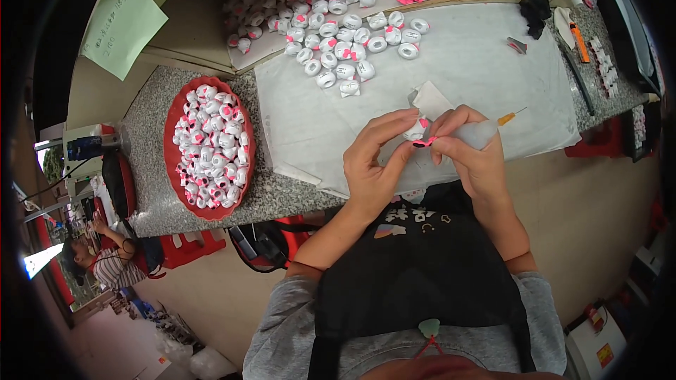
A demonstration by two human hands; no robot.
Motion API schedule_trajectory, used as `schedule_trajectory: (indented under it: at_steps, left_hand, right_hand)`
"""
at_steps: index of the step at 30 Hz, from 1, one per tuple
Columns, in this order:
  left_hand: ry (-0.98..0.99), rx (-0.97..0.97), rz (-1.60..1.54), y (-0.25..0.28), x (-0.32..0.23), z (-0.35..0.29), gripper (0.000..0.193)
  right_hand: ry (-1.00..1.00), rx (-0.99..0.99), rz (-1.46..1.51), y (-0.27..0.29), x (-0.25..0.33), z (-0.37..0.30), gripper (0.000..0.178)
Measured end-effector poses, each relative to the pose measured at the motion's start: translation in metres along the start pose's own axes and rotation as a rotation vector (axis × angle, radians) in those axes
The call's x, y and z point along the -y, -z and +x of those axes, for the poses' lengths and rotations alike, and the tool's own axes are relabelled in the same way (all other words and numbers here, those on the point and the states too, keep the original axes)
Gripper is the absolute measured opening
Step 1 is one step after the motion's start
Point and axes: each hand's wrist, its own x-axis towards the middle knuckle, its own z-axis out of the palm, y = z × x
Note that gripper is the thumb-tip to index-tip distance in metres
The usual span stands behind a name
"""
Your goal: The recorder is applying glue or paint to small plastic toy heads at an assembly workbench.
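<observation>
- Toward the left end of the tabletop (282, 198), a red scalloped tray (170, 142) carries many white, pink-marked pieces (210, 130); it stands well apart from the hands, leaving the elbows room.
- Along the back-left edge of the pale sheet on the tabletop, loose white pieces (345, 50) sit near one another, clear of the working spot.
- The left hand (372, 158), above the sheet near the tabletop's front edge, has thumb and forefinger closed around one white piece (416, 130). A light, steady pinch on its sides should serve best, with the joining face left uncovered.
- Between the thumbs, a small pink-and-black piece (422, 144) sits at the white piece's lower side, apparently touching it. Squaring it up before pressing would, I judge, prevent a crooked fit.
- The right hand (467, 146) pinches at the pink-and-black piece with thumb and forefinger, its palm gripping a translucent squeeze bottle (482, 134). Pressure should come from the fingertips alone; squeezing the palm could push out whatever the bottle holds.
- Farthest right of the held things, the bottle's orange needle tip (505, 119) points toward the sheet's right edge, away from the fingers: a sensible direction for it.
</observation>
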Motion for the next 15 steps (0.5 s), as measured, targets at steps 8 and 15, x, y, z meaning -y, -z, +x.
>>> schedule_trajectory:
  at_steps: [8,15]
  left_hand:
    - [0.025,0.01,0.01,0.0,-0.003,-0.001,0.027]
    - [0.193,-0.012,-0.426,0.004,-0.011,0.001,0.025]
  right_hand:
    - [-0.003,-0.012,0.065,0.001,-0.009,0.002,0.01]
    - [0.102,0.008,-0.078,-0.001,-0.013,0.003,0.012]
